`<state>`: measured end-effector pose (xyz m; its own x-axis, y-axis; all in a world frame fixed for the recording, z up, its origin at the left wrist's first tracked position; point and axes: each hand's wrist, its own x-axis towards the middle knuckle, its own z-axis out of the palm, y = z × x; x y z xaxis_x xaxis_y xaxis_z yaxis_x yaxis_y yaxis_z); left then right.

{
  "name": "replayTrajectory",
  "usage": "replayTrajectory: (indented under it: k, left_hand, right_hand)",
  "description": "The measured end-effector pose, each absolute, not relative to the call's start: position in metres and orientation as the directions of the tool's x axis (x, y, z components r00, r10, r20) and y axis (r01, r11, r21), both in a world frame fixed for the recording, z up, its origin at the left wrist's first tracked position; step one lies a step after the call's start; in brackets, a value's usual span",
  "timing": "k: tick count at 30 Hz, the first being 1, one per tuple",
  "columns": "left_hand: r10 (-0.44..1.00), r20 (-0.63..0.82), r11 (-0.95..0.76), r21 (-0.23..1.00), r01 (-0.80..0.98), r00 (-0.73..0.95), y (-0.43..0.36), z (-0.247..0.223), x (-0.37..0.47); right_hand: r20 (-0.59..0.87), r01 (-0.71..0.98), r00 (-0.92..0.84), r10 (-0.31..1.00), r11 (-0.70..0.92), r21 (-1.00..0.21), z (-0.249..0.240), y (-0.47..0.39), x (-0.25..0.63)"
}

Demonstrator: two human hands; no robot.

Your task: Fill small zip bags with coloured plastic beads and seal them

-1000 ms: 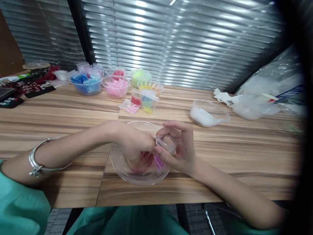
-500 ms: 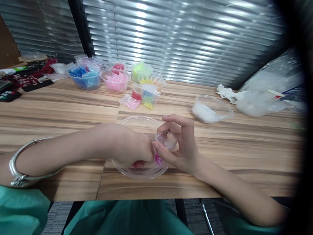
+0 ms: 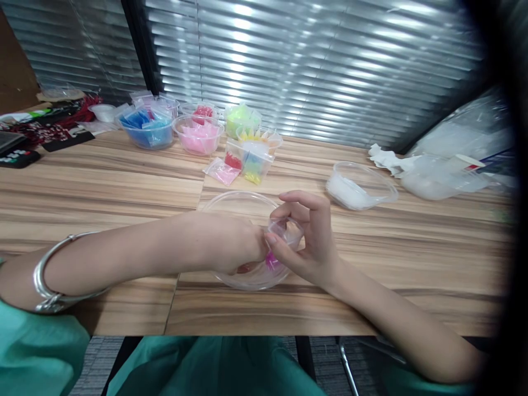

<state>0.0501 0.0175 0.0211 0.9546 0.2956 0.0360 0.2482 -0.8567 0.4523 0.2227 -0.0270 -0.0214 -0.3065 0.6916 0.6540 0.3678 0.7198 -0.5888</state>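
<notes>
Over a round clear plastic bowl (image 3: 247, 285), my left hand (image 3: 235, 242) is curled closed, back side up, its fingertips mostly hidden. Its thumb side presses against a small clear plastic bag (image 3: 289, 234) and seems to pinch the bag's left edge. Bright magenta pieces (image 3: 273, 260) show low in the bag. From the other side my right hand (image 3: 311, 236) holds the same bag, thumb in front and fingers bent around the back. The bag's top appears spread apart. What lies in the bowl under my left hand is hidden.
Behind the bowl stand tubs of blue packets (image 3: 148, 129) and pink packets (image 3: 200, 137), with small colored bags (image 3: 251, 165) nearby. A clear tub with white material (image 3: 350, 192) sits to the right, near plastic bags (image 3: 433, 179). Red-and-black cords (image 3: 37, 132) lie far left.
Both hands and the bag have shifted slightly right in the picture, and the view itself has moved a little. The bowl's near rim appears slightly higher. Both grips look the same.
</notes>
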Motion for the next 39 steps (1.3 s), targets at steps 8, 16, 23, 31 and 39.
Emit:
replayTrajectory:
  k: [8,16,23,31,39]
  left_hand:
    - [0.202,-0.219,-0.866,0.416,0.278,0.955,0.030,0.024,0.057]
    - [0.059,-0.271,-0.877,0.445,0.180,0.961,0.042,0.028,0.053]
    - [0.045,-0.317,-0.877,0.442,0.189,0.947,0.050,0.035,0.056]
    - [0.134,-0.287,-0.872,0.421,0.251,0.948,0.046,0.027,0.052]
    - [0.104,-0.272,-0.886,0.412,0.213,0.957,0.040,0.031,0.055]
  right_hand:
    - [0.714,0.369,-0.298,0.633,0.767,-0.526,-0.024,-0.024,0.224]
    - [0.758,0.366,-0.234,0.610,0.777,-0.512,-0.030,-0.024,0.226]
    - [0.754,0.262,-0.181,0.631,0.770,-0.582,-0.029,-0.020,0.225]
    - [0.639,0.235,-0.142,0.756,0.653,-0.720,-0.029,-0.019,0.224]
    - [0.579,0.139,-0.108,0.809,0.588,-0.797,-0.027,-0.018,0.222]
